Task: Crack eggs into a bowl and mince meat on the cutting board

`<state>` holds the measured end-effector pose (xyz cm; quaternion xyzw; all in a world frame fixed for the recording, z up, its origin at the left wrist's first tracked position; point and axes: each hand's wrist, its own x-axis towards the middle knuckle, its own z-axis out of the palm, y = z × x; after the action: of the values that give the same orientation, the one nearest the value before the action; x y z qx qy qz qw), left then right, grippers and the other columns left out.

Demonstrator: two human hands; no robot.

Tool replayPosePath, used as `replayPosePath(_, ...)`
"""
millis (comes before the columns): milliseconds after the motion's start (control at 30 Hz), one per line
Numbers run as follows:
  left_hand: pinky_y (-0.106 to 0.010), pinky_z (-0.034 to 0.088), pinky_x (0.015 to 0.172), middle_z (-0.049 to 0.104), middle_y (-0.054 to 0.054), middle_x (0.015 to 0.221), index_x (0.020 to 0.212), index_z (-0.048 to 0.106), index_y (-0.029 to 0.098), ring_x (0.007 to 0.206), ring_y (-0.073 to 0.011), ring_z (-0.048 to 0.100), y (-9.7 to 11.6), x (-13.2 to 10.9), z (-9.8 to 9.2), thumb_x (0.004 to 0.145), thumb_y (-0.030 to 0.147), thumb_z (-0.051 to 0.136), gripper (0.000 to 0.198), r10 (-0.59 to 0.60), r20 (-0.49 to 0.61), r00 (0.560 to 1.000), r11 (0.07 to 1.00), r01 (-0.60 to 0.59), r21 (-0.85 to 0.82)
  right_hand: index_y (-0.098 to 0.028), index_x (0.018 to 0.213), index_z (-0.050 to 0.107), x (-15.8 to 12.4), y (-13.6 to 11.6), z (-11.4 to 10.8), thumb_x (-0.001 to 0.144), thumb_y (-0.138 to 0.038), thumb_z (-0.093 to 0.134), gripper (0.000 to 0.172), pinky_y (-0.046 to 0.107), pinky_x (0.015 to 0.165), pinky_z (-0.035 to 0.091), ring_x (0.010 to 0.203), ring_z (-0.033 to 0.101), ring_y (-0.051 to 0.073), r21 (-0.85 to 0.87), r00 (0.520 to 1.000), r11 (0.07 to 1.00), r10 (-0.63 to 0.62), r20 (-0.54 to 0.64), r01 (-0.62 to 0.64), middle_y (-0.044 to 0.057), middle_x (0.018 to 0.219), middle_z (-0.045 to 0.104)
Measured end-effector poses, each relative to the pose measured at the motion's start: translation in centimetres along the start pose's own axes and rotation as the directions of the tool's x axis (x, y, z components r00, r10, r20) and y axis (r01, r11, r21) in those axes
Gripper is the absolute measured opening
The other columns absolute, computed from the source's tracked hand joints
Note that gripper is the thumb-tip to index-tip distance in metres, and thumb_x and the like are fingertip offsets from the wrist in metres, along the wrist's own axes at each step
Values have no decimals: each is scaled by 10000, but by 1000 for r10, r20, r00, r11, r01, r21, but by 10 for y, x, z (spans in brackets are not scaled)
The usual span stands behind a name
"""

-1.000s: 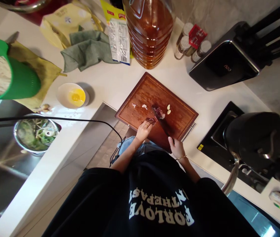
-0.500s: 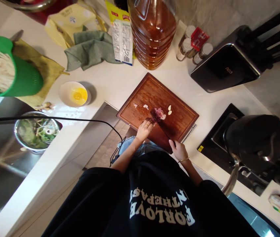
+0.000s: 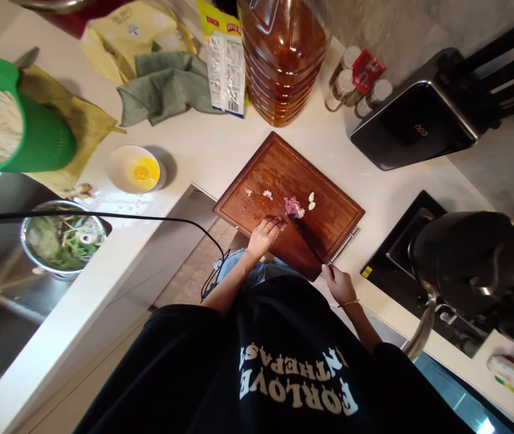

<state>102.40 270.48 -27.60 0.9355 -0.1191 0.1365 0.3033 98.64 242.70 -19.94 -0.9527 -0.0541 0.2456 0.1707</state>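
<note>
On the brown wooden cutting board [image 3: 245,208] lies a small heap of chopped red onion [image 3: 294,207]. My left hand [image 3: 262,236] rests at the heap's near left side, fingers closed on a dark purple onion piece [image 3: 280,222] that they partly cover. The fingers of my right hand [image 3: 339,286] wrap the handle of a knife [image 3: 307,237], just past the board's lower right edge. Its dark blade slants across the board, with the tip close to the onion and my left fingers. Two peeled garlic cloves [image 3: 312,201] sit right of the heap; white bits [image 3: 268,194] lie left.
A white bowl with egg [image 3: 114,172] and a green basket [image 3: 53,141] stand left, near a sink holding a bowl of greens [image 3: 28,241]. Behind the board are an oil bottle [image 3: 284,72], spice jars [image 3: 341,90] and a knife block [image 3: 413,123]. A black pot [image 3: 463,253] stands right.
My right hand has drawn the knife back toward the lower right, off the chopped heap. My left hand has shifted slightly left, and the purple piece at its fingertips shows more clearly.
</note>
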Motion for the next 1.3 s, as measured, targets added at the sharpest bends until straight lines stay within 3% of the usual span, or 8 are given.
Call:
replayPosePath(100, -362, 451, 952, 607, -91, 1128, 1101, 575, 176, 1116, -195, 519, 1, -1, -1, 920, 247, 411, 254, 9, -8, 1000, 1000, -9, -6, -182, 857, 630, 3, -13, 4, 919, -525, 269, 502, 253, 563, 304, 670, 630, 207, -6, 1000, 1000, -13, -19, 12, 98, 716, 681)
replayPosePath(233, -344, 493, 866, 630, -105, 998, 988, 617, 159, 1027, -205, 561, 2, -1, 1, 913, 273, 429, 232, -35, -43, 998, 998, 37, 42, -177, 825, 625, 10, -30, 6, 923, -525, 255, 518, 261, 549, 278, 616, 614, 197, -72, 999, 997, -38, -31, 35, 93, 673, 670)
replayPosePath(367, -341, 497, 857, 629, -102, 981, 950, 621, 151, 1026, -208, 554, 2, 0, 4, 910, 242, 433, 213, -7, -29, 1000, 997, 9, 71, -181, 868, 631, 18, -41, 4, 926, -516, 273, 494, 257, 549, 269, 611, 605, 182, -124, 998, 990, -64, -20, 61, 82, 672, 667)
replayPosePath(767, -345, 515, 835, 640, -103, 988, 938, 620, 144, 985, -199, 576, 5, 6, 9, 919, 239, 406, 235, -39, -17, 999, 996, 40, 84, -188, 835, 640, 14, -36, -2, 929, -499, 287, 479, 249, 556, 297, 619, 611, 180, -113, 998, 992, -52, 27, 55, 73, 664, 663)
replayPosePath(1000, -339, 515, 823, 641, -96, 971, 914, 612, 153, 972, -199, 576, 6, 6, 10, 911, 220, 420, 203, -24, -20, 1000, 994, 26, 109, -189, 900, 640, 41, -62, 0, 931, -503, 278, 481, 259, 559, 294, 649, 623, 190, -147, 996, 985, -85, 8, 86, 86, 714, 680)
replayPosePath(1300, -320, 517, 769, 641, -84, 887, 855, 608, 153, 872, -180, 588, 5, 6, 10, 921, 252, 400, 240, -70, -23, 997, 989, 72, 126, -177, 830, 622, 10, -35, 3, 928, -515, 279, 491, 255, 525, 251, 569, 589, 168, -210, 999, 977, -18, 38, 25, 73, 637, 656)
